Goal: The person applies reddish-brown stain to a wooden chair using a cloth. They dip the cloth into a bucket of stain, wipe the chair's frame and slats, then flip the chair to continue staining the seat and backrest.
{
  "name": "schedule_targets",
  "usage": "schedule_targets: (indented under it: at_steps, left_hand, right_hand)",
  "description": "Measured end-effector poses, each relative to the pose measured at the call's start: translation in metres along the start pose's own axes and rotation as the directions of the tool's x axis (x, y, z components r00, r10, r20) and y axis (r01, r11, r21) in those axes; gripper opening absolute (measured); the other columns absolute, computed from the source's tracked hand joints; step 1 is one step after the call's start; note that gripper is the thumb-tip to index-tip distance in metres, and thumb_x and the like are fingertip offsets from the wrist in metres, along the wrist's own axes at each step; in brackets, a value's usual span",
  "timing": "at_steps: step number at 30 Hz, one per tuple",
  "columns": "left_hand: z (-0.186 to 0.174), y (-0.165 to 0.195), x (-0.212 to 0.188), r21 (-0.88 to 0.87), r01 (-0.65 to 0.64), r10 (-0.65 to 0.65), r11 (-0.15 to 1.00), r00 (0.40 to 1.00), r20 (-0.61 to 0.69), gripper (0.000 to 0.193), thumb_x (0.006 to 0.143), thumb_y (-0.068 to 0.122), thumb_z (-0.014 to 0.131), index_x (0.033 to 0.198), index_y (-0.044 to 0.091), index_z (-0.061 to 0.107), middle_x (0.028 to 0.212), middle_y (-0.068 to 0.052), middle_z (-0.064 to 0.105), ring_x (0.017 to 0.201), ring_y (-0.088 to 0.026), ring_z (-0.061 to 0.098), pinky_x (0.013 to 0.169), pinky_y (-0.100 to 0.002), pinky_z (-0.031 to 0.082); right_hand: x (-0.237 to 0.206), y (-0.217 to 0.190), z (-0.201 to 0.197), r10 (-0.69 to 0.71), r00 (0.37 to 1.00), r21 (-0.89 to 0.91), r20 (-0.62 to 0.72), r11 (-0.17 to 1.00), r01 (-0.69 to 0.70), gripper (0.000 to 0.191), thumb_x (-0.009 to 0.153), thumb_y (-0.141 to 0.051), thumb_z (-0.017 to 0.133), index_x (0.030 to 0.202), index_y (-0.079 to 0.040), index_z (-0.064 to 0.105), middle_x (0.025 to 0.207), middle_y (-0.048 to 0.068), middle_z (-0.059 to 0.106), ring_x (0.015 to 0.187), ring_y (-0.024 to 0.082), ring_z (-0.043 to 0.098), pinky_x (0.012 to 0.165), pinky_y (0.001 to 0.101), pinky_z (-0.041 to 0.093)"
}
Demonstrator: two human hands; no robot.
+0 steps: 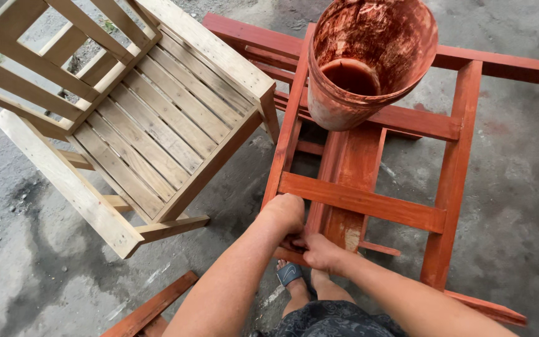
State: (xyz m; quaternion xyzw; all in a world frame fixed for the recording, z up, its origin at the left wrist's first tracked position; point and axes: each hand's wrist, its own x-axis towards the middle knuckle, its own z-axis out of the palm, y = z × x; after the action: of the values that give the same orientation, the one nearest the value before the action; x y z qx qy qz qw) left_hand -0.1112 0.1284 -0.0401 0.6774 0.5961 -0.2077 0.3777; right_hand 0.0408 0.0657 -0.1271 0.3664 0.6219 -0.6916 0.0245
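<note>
**My two hands at the near edge of a red-stained wooden frame**

I look down at my own arms, which reach in from the bottom centre of the frame. My left hand (284, 214) is curled shut over the near corner of a red-stained wooden frame (369, 203) that lies on the concrete floor (519, 181). My right hand (320, 251) sits just beside it, its fingers (299, 241) pinched against the same near rail; I cannot tell whether they hold anything small. At the upper centre of the frame a stain-smeared bucket (369, 59) rests tilted on the red frame, its mouth towards me. An unpainted slatted wooden chair (145, 118) fills the upper left. A loose red batten (151, 307) lies at the bottom left, and my sandalled foot (290, 273) shows below my hands.
</note>
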Motion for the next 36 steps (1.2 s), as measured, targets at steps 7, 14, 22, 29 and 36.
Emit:
schedule_targets:
  at_steps: [7, 14, 22, 29, 36]
  left_hand:
    - [-0.019, 0.028, 0.006, -0.026, -0.063, 0.064, 0.998, 0.997, 0.044, 0.013, 0.078, 0.01, 0.078, 0.087, 0.001, 0.081, 0.087, -0.019, 0.078, 0.084, -0.028, 0.078, 0.074, -0.04, 0.062]
    - [-0.022, 0.059, 0.004, -0.173, -0.022, 0.061, 0.985, 0.973, 0.223, 0.003, 0.08, 0.002, 0.075, 0.082, 0.001, 0.078, 0.077, -0.016, 0.077, 0.071, -0.024, 0.079, 0.064, -0.038, 0.065]
    - [-0.02, 0.054, 0.018, -0.024, -0.037, 0.041, 0.999, 0.976, 0.212, 0.016, 0.068, 0.004, 0.087, 0.082, 0.003, 0.08, 0.081, -0.014, 0.078, 0.076, -0.022, 0.079, 0.07, -0.037, 0.064]
    - [-0.022, 0.078, 0.012, -0.182, 0.082, -0.025, 0.98, 0.954, 0.298, 0.012, 0.069, 0.005, 0.087, 0.078, 0.001, 0.08, 0.074, -0.014, 0.079, 0.068, -0.023, 0.08, 0.062, -0.039, 0.066]
    - [-0.025, 0.07, 0.004, -0.042, -0.049, 0.057, 0.998, 0.974, 0.217, 0.019, 0.068, 0.011, 0.092, 0.081, 0.005, 0.08, 0.078, -0.013, 0.075, 0.073, -0.023, 0.076, 0.066, -0.038, 0.062]
  right_hand:
    - [-0.062, -0.01, -0.034, 0.111, 0.986, 0.063, -0.127, 0.993, -0.103, 0.039, 0.072, -0.001, 0.07, 0.109, -0.003, 0.059, 0.098, 0.014, 0.068, 0.098, 0.025, 0.067, 0.086, 0.0341, 0.055]
    - [-0.083, 0.0, -0.05, 0.105, 0.968, -0.146, -0.227, 0.979, -0.14, 0.029, 0.074, 0.001, 0.063, 0.103, -0.003, 0.066, 0.093, 0.014, 0.078, 0.091, 0.025, 0.076, 0.08, 0.0363, 0.058]
    - [-0.058, 0.008, -0.038, 0.012, 0.984, -0.106, -0.176, 0.994, -0.031, 0.037, 0.078, 0.004, 0.065, 0.115, -0.001, 0.067, 0.104, 0.015, 0.077, 0.101, 0.026, 0.075, 0.088, 0.038, 0.058]
    - [-0.097, 0.018, -0.06, 0.204, 0.966, -0.144, -0.158, 0.963, -0.227, 0.04, 0.085, 0.007, 0.055, 0.119, -0.006, 0.072, 0.111, 0.014, 0.08, 0.107, 0.023, 0.077, 0.093, 0.0351, 0.061]
    - [-0.08, 0.025, -0.024, 0.044, 0.996, -0.306, -0.083, 0.949, -0.068, 0.05, 0.086, -0.001, 0.056, 0.133, -0.014, 0.066, 0.129, 0.013, 0.07, 0.123, 0.032, 0.064, 0.105, 0.0408, 0.05]
